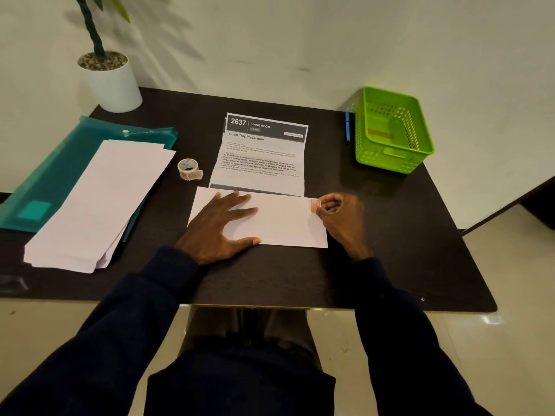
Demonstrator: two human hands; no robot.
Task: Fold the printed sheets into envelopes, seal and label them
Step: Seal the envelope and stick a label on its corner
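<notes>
At bench [390, 235] centre, left hand [222, 223] lies flat, fingers spread, pinning envelope [285, 228]; right hand [342, 217] pinches pink sticker [314, 204] on its top-right corner. Sheet [261, 157] lies just behind. Best: square sticker to edges, press, rub flat without shifting envelope.

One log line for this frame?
left hand pressing envelope | right hand pinching sticker at envelope corner | printed sheet open behind

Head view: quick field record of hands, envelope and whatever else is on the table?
left hand: flat, fingers spread, on envelope
right hand: pinches pinkish sticker at envelope's far right corner
printed sheet: lying just beyond envelope
sticker roll: left of printed sheet
white stack: on teal folder, left
green basket: rear right, blue pen beside
</notes>
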